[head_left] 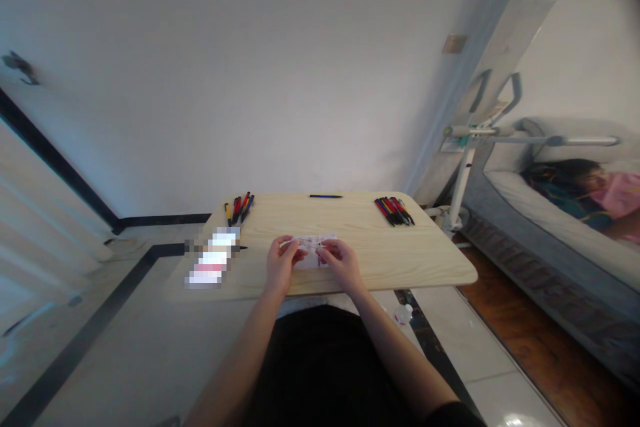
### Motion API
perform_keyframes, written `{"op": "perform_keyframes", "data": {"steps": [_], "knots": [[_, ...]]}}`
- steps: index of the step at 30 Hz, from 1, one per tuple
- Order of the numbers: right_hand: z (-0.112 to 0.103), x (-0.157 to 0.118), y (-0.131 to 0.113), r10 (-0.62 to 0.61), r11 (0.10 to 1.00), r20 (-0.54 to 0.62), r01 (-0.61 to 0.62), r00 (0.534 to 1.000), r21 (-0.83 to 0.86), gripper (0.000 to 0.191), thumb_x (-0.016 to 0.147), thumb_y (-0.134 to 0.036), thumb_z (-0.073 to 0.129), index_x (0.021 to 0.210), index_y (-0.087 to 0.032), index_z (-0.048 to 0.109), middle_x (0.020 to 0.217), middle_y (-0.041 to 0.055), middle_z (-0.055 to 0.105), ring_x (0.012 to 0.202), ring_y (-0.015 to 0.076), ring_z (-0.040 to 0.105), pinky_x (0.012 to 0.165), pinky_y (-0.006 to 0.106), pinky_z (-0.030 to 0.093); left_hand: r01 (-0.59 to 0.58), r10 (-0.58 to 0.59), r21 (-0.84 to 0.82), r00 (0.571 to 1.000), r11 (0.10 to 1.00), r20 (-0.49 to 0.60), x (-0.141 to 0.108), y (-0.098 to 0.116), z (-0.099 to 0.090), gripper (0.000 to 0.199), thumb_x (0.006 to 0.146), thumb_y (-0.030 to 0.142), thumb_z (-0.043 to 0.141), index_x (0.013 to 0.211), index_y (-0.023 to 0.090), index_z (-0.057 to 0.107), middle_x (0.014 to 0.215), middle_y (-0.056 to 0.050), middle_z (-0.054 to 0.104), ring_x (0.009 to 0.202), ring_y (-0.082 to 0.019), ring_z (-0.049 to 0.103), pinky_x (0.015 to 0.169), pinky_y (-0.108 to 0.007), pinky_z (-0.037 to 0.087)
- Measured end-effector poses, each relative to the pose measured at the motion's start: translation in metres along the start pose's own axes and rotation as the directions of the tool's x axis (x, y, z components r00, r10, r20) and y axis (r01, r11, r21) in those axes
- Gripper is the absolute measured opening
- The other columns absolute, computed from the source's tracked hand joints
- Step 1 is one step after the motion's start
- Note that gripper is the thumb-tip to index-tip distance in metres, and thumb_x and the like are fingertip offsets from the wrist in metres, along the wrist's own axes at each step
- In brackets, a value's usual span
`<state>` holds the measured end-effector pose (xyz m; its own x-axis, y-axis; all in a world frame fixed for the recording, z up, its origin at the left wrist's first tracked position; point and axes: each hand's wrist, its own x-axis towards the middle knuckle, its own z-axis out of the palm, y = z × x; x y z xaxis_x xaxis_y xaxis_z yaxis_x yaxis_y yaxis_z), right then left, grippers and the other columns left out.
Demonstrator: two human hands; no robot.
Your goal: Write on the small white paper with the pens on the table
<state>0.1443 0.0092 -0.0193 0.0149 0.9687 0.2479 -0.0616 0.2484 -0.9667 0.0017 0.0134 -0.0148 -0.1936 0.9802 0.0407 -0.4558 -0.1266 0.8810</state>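
My left hand (283, 262) and my right hand (341, 261) are close together over the near middle of a pale wooden table (425, 253). Each has thumb and fingers pinched inward on something thin and whitish between them, too small and blurred to name. Beneath the fingertips lies a white sheet (311, 260), partly hidden by both hands. Left of my left hand, a pixelated bright patch (215, 259) covers some object, with a dark pen tip (242, 248) poking out beside it.
Several pens (240, 207) lie at the back left, and another row of pens (395, 211) at the back right. One blue pen (326, 196) rests along the far edge. A plastic bottle (403, 314) is below the near edge. Rightward are exercise equipment (465, 173) and a sofa with a person.
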Motion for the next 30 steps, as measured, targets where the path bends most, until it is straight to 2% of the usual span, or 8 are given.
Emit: {"op": "perform_keyframes", "data": {"steps": [5, 11, 18, 30], "knots": [[-0.0003, -0.0008, -0.0002, -0.014, 1.0, 0.032, 0.015, 0.999, -0.019, 0.022, 0.069, -0.033, 0.062, 0.083, -0.016, 0.057, 0.068, 0.0021, 0.062, 0.059, 0.0147, 0.06, 0.056, 0.027, 0.05, -0.01, 0.01, 0.029, 1.0, 1.0, 0.011, -0.0014, 0.0004, 0.0008, 0.036, 0.063, 0.032, 0.068, 0.09, 0.018, 0.049, 0.074, -0.003, 0.063, 0.056, -0.013, 0.06, 0.055, -0.025, 0.046], [-0.0018, -0.0008, 0.0012, -0.07, 0.987, -0.002, 0.069, 0.998, -0.142, 0.019, 0.069, -0.033, 0.06, 0.078, -0.016, 0.058, 0.065, 0.0012, 0.06, 0.056, 0.0135, 0.057, 0.053, 0.024, 0.047, -0.02, 0.019, 0.055, 1.0, 0.998, 0.013, -0.0031, 0.0008, 0.0011, 0.041, 0.062, 0.032, 0.069, 0.094, 0.019, 0.048, 0.068, 0.0, 0.061, 0.053, -0.012, 0.058, 0.053, -0.023, 0.044], [-0.0032, -0.0008, 0.0028, -0.09, 0.981, 0.014, 0.091, 0.996, -0.17, 0.016, 0.071, -0.03, 0.058, 0.078, -0.016, 0.058, 0.065, 0.0012, 0.059, 0.056, 0.0131, 0.056, 0.053, 0.024, 0.046, -0.026, 0.024, 0.066, 0.999, 0.997, 0.023, -0.0023, -0.0007, -0.0004, 0.035, 0.063, 0.032, 0.068, 0.087, 0.019, 0.047, 0.066, 0.0, 0.061, 0.052, -0.012, 0.057, 0.052, -0.023, 0.044], [-0.0036, 0.0013, 0.004, -0.066, 0.987, 0.0, 0.065, 0.998, -0.146, 0.015, 0.07, -0.03, 0.059, 0.076, -0.016, 0.058, 0.062, 0.0004, 0.059, 0.054, 0.013, 0.056, 0.051, 0.023, 0.045, -0.007, 0.005, 0.044, 0.999, 0.999, 0.046, -0.0016, -0.0009, -0.0014, 0.035, 0.065, 0.032, 0.065, 0.094, 0.018, 0.053, 0.075, -0.005, 0.064, 0.056, -0.014, 0.061, 0.054, -0.025, 0.045]]}}
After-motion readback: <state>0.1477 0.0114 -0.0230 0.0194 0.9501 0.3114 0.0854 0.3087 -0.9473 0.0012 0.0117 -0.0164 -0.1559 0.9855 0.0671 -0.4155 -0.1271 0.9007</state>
